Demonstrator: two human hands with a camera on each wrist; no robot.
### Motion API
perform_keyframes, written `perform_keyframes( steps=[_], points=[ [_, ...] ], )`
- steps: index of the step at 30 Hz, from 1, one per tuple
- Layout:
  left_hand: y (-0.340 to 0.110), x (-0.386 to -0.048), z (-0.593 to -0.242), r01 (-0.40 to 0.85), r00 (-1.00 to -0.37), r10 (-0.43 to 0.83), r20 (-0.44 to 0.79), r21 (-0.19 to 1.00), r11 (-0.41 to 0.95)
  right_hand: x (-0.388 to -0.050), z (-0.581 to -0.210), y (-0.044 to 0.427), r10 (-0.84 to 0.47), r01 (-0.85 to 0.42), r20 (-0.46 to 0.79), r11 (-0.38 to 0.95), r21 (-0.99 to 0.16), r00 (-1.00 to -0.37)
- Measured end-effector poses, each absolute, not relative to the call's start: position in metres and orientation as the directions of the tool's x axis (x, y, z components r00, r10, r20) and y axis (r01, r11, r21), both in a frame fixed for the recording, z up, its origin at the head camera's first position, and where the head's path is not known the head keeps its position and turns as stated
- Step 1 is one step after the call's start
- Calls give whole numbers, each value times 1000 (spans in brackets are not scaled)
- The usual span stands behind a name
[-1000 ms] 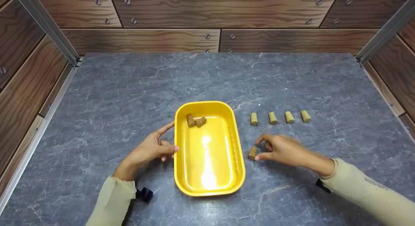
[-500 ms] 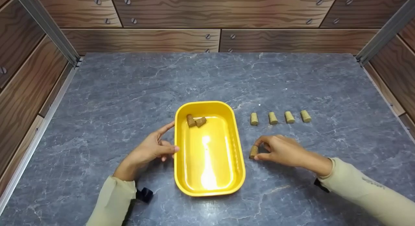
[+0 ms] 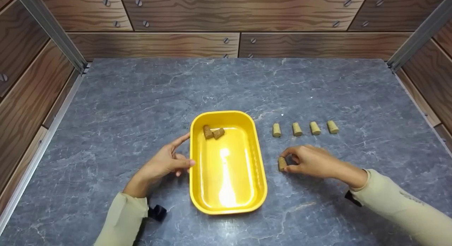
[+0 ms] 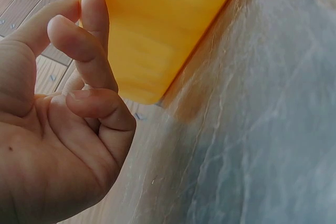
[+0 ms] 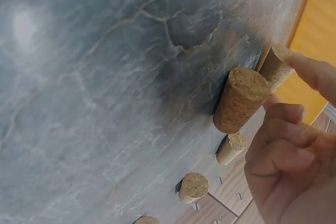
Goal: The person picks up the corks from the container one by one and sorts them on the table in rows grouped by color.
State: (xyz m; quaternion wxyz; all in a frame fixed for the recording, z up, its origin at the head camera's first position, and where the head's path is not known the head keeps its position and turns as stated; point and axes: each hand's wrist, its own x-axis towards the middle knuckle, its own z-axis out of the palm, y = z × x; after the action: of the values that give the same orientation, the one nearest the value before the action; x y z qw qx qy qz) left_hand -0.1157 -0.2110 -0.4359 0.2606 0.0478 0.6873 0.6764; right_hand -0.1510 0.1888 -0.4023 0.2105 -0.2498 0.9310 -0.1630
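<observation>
A yellow tray point(image 3: 226, 211) holds two brown corks, one of them this leaning cork point(image 3: 207, 132). My left hand point(image 3: 164, 163) pinches the tray's left wall, thumb over the rim and fingers outside; its other fingers point(image 4: 100, 111) are curled. To the right of the tray, my right hand point(image 3: 310, 161) pinches a brown cork point(image 3: 282, 164) between thumb and index finger. The same cork point(image 5: 275, 69) shows in the right wrist view. A larger-looking cork point(image 5: 239, 103) stands in front of it there; I cannot make it out in the head view.
Beyond the right hand, several pale corks stand in a row, from the leftmost cork point(image 3: 277, 130) to the rightmost cork point(image 3: 332, 127). Wood-patterned panels point(image 3: 183, 45) bound the grey marbled table point(image 3: 159, 83) at the back and sides.
My right hand closes its thumb and index finger around the brown cork, which shifts slightly right, away from the tray. The left hand and tray stay still.
</observation>
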Motion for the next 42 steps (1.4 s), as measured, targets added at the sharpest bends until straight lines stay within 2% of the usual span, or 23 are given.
perform_keyframes(
  steps=[12,21,33,42],
  points=[
    [-211,-114,-436,-305,-862,402,-307,950,72,-151,-398,192,-543,-397,-313,814,-424,-779],
    [-211,-113,-434,-311,-860,409,-306,949,56,-154,-366,187,-565,-389,-211,749,-537,-797],
    [-210,-113,-434,-315,-861,400,-314,947,65,-173,-352,139,-624,-435,-58,605,-667,-779],
    [-211,-113,-435,-314,-861,404,-309,948,58,-188,-354,97,-649,-478,-40,599,-643,-760]
  ],
)
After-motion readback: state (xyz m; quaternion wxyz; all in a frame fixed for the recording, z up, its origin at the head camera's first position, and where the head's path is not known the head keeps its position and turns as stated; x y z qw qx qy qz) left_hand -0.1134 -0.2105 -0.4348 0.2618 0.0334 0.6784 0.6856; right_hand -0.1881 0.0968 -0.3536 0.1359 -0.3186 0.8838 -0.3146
